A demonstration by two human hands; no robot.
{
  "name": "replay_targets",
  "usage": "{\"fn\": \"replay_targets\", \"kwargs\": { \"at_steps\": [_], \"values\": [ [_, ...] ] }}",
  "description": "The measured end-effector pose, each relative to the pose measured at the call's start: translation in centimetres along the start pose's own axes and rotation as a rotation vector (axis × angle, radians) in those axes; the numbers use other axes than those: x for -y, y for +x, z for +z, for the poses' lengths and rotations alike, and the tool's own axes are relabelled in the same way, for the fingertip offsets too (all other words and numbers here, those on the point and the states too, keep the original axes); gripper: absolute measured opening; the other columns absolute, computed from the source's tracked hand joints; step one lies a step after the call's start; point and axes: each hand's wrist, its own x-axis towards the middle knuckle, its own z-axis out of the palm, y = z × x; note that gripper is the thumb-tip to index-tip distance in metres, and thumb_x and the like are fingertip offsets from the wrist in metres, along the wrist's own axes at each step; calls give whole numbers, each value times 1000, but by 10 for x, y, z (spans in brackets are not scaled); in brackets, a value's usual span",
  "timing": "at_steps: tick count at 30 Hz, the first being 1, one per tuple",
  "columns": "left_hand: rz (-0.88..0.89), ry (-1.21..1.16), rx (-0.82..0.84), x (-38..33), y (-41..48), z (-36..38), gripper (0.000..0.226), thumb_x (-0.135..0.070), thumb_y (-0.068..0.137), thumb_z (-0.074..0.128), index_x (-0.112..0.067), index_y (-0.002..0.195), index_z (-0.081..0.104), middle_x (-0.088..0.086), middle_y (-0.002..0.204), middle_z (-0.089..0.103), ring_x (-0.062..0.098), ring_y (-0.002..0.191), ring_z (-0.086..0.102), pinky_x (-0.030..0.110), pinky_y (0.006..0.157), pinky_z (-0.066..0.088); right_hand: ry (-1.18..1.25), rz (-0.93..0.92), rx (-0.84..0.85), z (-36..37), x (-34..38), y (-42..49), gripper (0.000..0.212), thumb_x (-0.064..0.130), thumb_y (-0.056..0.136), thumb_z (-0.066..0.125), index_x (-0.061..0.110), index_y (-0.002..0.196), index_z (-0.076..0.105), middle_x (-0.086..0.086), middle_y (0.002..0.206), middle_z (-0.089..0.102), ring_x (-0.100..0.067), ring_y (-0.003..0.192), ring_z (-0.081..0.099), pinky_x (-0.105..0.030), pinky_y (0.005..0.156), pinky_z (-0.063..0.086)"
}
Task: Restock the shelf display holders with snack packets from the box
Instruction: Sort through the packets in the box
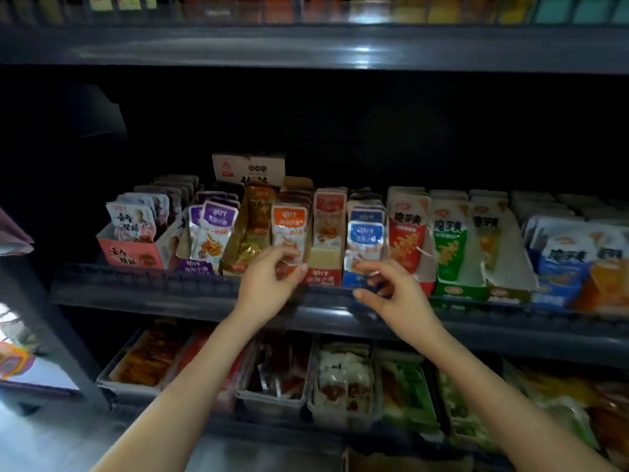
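Observation:
On the middle shelf [170, 287] a row of cardboard display holders stands full of upright snack packets. My left hand [269, 284] reaches up to the orange packet [289, 226] at the front of its row and pinches its lower edge between thumb and fingers. To its right, my right hand [391, 291] is at the blue packet [364, 238] in the blue holder [349, 281]. Its index fingertip touches the packet's bottom edge; the thumb is lower and apart from it. A red holder [323, 275] with red packets [329, 206] stands between the two.
Purple packets [218, 219] and a pink holder [132, 257] stand to the left, red and green packets [447, 247] to the right. A white carton [248, 168] sits behind the rows. The lower shelf holds clear trays [272, 400] of snacks. A brown cardboard edge [391, 463] shows at the bottom.

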Motion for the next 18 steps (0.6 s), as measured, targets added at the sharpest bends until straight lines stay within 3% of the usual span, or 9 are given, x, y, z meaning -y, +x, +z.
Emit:
{"fn": "replay_targets", "kwargs": {
  "at_steps": [7, 11, 15, 16, 18],
  "values": [
    [-54, -128, 318, -27, -133, 68, 10, -21, 87, 67, -28, 94, 64, -13, 88, 60, 2, 82, 59, 10, 70, 43, -106, 257, 123, -35, -72, -172, 36, 13, 78, 75, 31, 105, 60, 15, 90, 56, 1, 81, 59, -11, 72, 45],
    [-67, -76, 508, -18, -197, 123, 13, -25, 89, 63, -19, 101, 67, -8, 91, 64, 4, 80, 59, 6, 68, 40, -140, 529, 203, -42, -138, -253, 29, 17, 81, 73, 31, 103, 61, 8, 95, 65, -2, 84, 60, -13, 77, 45],
    [-119, -23, 663, 2, -256, 174, 10, -24, 91, 61, -24, 101, 63, -9, 91, 61, 4, 83, 59, 6, 67, 39, -140, 785, 222, -32, -207, -319, 17, 26, 83, 72, 24, 99, 67, 4, 94, 68, -11, 89, 63, -16, 71, 42],
    [-113, 7, 689, 8, -270, 185, 13, -23, 91, 61, -21, 103, 64, -7, 93, 62, 9, 86, 59, 8, 70, 39, -161, 841, 236, -27, -223, -335, 18, 27, 84, 71, 22, 101, 67, 1, 97, 69, -15, 93, 64, -19, 73, 43],
    [-33, 126, 714, 21, -297, 200, 17, -18, 89, 63, -13, 105, 67, 2, 98, 66, 21, 92, 60, 27, 79, 47, -236, 916, 264, -18, -251, -363, 20, 27, 89, 64, 17, 106, 68, -2, 107, 70, -20, 100, 64, -27, 80, 47]
  ]
}}
